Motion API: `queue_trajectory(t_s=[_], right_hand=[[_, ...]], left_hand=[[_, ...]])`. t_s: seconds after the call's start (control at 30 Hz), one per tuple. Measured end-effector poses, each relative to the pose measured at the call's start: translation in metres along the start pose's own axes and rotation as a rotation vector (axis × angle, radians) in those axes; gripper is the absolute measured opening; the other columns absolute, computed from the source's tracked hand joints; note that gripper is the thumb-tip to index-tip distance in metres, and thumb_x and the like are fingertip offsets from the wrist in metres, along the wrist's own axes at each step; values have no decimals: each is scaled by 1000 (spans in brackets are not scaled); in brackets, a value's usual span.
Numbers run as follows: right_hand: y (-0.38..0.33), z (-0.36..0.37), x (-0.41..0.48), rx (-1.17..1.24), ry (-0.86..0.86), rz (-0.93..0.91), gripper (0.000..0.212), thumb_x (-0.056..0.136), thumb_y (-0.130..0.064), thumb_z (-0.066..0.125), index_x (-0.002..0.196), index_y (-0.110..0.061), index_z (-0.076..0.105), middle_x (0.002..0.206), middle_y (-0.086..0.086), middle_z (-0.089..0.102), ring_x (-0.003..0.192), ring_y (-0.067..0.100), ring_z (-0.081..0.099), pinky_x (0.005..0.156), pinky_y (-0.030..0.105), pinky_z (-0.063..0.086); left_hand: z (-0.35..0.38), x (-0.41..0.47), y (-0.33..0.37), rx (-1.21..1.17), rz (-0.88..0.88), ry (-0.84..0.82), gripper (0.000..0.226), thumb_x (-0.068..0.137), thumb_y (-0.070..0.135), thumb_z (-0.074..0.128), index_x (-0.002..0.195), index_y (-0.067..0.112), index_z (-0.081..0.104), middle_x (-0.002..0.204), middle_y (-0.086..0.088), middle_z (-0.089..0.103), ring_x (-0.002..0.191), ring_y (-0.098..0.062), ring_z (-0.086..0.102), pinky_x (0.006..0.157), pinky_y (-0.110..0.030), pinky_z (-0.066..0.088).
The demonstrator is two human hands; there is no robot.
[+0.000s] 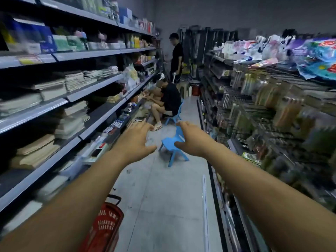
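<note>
Left hand (134, 142) and right hand (192, 140) stretch forward, fingers spread, holding nothing, toward blue chair (168, 143).

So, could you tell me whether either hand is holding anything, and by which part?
Nothing is held. The left hand and right hand both reach forward with fingers spread towards the blue chair, but neither grips it.

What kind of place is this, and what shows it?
Most likely a shop aisle: long shelves of paper goods, racks of hanging packets, and a red shopping basket on the floor.
</note>
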State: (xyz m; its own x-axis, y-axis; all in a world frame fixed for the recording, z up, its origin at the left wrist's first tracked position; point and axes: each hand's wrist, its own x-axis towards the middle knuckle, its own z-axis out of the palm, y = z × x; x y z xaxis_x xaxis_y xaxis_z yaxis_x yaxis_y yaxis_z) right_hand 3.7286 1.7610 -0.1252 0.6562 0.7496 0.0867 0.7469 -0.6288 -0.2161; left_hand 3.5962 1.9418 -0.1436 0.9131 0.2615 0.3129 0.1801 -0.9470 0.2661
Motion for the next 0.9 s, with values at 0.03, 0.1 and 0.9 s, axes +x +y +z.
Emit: queue_trajectory(t_s=[0.03, 0.1, 0.9], right_hand=[[9, 11, 32, -8, -8, -12, 63, 95, -39, 66, 145, -14, 37, 141, 13, 48, 122, 36, 52, 99, 51, 49], [28, 32, 98, -26, -21, -39, 67, 95, -39, 66, 149, -14, 35, 141, 13, 48, 123, 35, 52, 100, 50, 49], [222, 164, 846, 32, -261, -416, 74, 93, -42, 66, 153, -16, 31, 149, 13, 44, 130, 38, 49, 101, 48, 48]], left_hand=[[15, 25, -16, -4, -17, -14, 67, 82, 45, 75, 140, 23, 49, 137, -1, 53, 126, -23, 52, 101, -39, 47], [43, 81, -49, 6, -37, -39, 71, 80, 44, 77, 142, 27, 47, 139, -1, 52, 125, -22, 52, 99, -39, 48], [257, 679, -374, 71, -511, -151, 67, 82, 55, 67, 138, 25, 48, 135, -3, 55, 121, -25, 55, 98, -41, 48]])
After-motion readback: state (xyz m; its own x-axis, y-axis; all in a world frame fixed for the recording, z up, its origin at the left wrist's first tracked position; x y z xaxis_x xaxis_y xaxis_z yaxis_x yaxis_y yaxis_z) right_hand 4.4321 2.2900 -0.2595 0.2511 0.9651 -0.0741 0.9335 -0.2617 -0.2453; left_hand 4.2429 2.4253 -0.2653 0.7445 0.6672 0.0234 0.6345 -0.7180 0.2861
